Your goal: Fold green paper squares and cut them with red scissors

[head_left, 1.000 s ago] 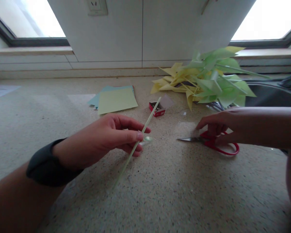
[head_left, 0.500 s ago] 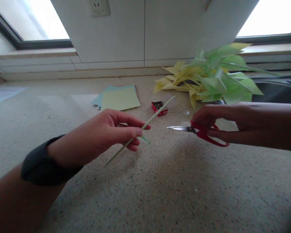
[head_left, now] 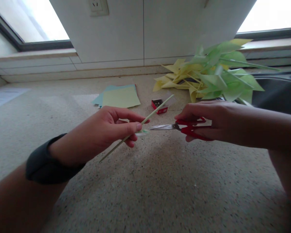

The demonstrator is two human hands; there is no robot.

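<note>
My left hand (head_left: 122,124) pinches a thin pale-green stick (head_left: 156,109), held slanting up to the right above the counter. A small clear scrap with green marks (head_left: 143,132) pokes out below my thumb; its kind is hard to make out. My right hand (head_left: 203,118) is wrapped round the red handles of a pair of scissors (head_left: 162,127). The blades point left, and their tips lie close to the scrap. Whether they touch it I cannot tell. Just behind the stick sits a small red box (head_left: 159,106) of shiny metal bits.
Sheets of yellow and blue paper (head_left: 121,97) lie behind my left hand. Yellow and green paper pinwheels (head_left: 215,74) are heaped at the back right, beside a dark sink (head_left: 278,97). A printed sheet (head_left: 8,97) rests at the far left of the speckled counter (head_left: 145,191).
My right hand has brought the scissors left, up to the scrap at my left fingers, and the blades look nearly closed. My left hand with the stick has barely shifted.
</note>
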